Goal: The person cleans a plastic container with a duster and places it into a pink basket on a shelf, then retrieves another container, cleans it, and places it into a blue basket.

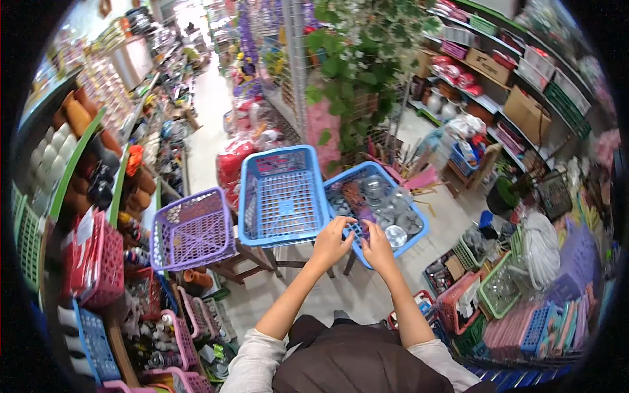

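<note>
Now, on my feed, the left hand (334,242) and right hand (377,245) sit close together by the near-left rim of the right blue basket (412,242), glassware (396,236) inside; I can't tell what either grip holds.

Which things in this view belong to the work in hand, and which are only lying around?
Likely part of the work:
left hand
right hand
blue basket at the fingertips
clear, glass-like items inside it
perhaps the neighbouring blue basket

Apparently just nearby:
purple basket
pink basket at the left
green leaves
cardboard boxes on the shelves
</note>
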The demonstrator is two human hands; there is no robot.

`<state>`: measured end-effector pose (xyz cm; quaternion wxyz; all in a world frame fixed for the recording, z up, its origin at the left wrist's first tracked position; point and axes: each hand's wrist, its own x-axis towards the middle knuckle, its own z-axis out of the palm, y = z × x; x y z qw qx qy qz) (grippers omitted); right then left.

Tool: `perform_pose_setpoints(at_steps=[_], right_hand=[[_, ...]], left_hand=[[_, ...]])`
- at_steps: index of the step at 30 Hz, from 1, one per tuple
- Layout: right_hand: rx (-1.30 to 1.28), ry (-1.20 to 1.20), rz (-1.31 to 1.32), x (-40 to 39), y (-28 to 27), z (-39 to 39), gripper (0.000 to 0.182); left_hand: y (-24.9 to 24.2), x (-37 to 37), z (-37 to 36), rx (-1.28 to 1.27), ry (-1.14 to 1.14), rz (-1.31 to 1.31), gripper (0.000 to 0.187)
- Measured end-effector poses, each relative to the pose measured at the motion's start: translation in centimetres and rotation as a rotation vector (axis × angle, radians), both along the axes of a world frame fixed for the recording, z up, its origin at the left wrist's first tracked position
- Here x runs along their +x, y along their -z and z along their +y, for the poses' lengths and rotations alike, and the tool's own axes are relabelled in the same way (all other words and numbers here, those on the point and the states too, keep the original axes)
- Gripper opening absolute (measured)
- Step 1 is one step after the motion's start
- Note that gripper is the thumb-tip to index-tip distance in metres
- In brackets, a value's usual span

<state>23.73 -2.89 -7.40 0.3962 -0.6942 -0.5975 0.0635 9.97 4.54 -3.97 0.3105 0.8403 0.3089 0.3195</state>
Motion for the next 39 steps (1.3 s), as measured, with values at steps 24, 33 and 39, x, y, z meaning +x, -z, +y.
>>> perform_pose_setpoints(at_steps=[24, 33, 39], right_hand=[[-0.579, 0.342, 0.075, 5.7, 15.0, -2.6, 0.045], [-0.535, 0.606, 0.200, 7.2, 10.2, -3.1, 0.030], [-0.368, 0.736, 0.259, 8.3, 10.2, -5.6, 0.025]], left_hand=[[14.9, 9.1, 4.2, -0.041, 0.349, 0.349, 0.025], [19.4, 10.0, 6.6, -0.102, 0.433, 0.694, 0.047], [21.5, 12.5, 6.6, -0.055, 0.475, 0.936, 0.074]])
